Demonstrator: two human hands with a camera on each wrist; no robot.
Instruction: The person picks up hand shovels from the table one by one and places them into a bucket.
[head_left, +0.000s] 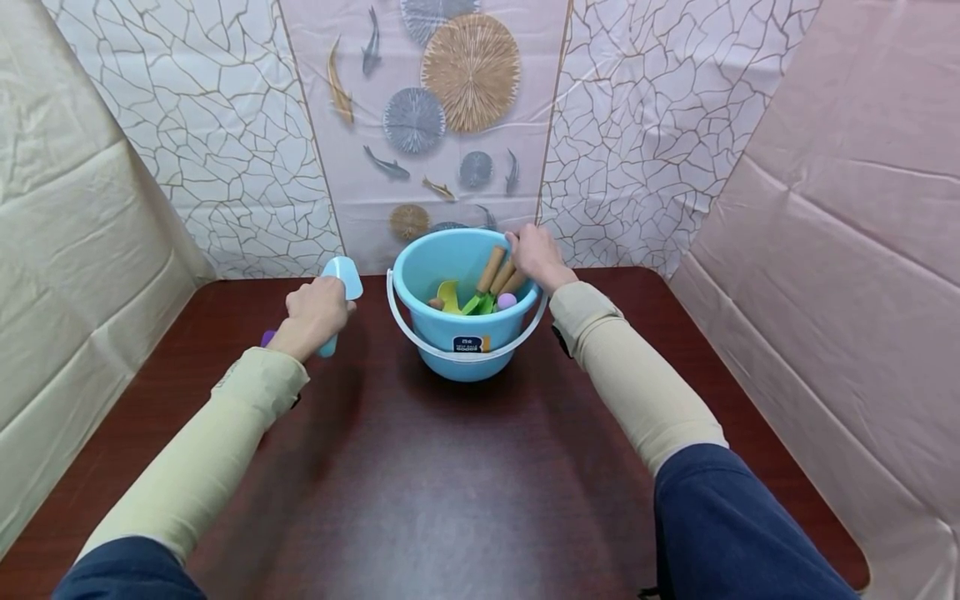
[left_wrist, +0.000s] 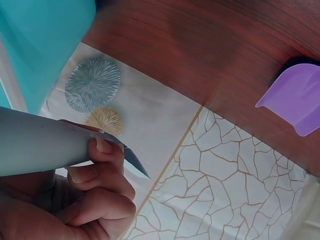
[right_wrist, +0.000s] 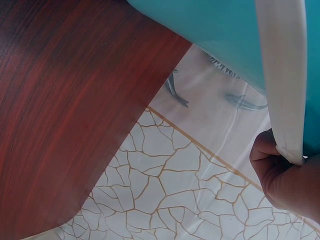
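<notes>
The bare near part of the surface came first, with a purple scoop farther on, lying left of the bucket. Over there the left hand had its grip closed round a blue shovel, blade up, apart from the bucket. That hold seemed sound; the blade was best carried above the rim and clear of the white handle, which hung across the bucket's front. Wooden-handled tools leaned inside, beside a purple ball; any reach in called for missing them. At the far right rim, the right hand's grip held the bucket; steady, light pressure would probably prevent tipping. Patterned cloth hung behind.
</notes>
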